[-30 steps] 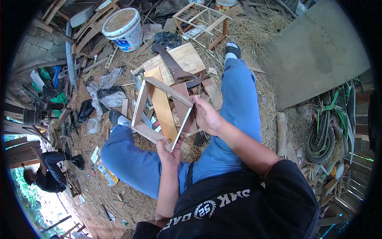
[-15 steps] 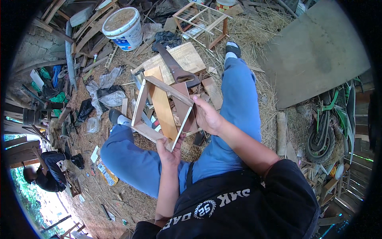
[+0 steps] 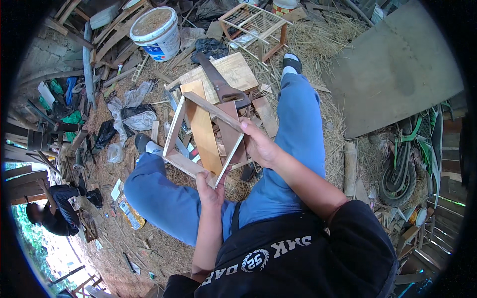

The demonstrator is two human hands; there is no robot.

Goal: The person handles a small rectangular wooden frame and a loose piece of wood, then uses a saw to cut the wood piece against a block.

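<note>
Between my legs I hold a four-sided wooden frame (image 3: 175, 126) made of thin boards, tilted in the air. My left hand (image 3: 211, 190) is closed around its near corner, thumb on the wood. My right hand (image 3: 257, 144) grips the right corner, thumb on top and fingers hidden behind. Through the frame's opening shows a smooth yellowish board (image 3: 202, 131), and beside it a brown board (image 3: 229, 124). Beyond the frame, a handsaw (image 3: 218, 82) with a dark handle lies across a pale wooden plank (image 3: 241, 69).
A white bucket (image 3: 156, 42) stands at the far left, a slatted wooden rack (image 3: 256, 25) at the far middle. Plastic bags (image 3: 139, 119) lie left of my foot. A large flat sheet (image 3: 397, 74) and a green motorbike (image 3: 405, 159) are at right. Another person (image 3: 57, 211) sits at left.
Both hands keep the same hold on the wooden frame, which has barely moved. The whole view has shifted slightly.
</note>
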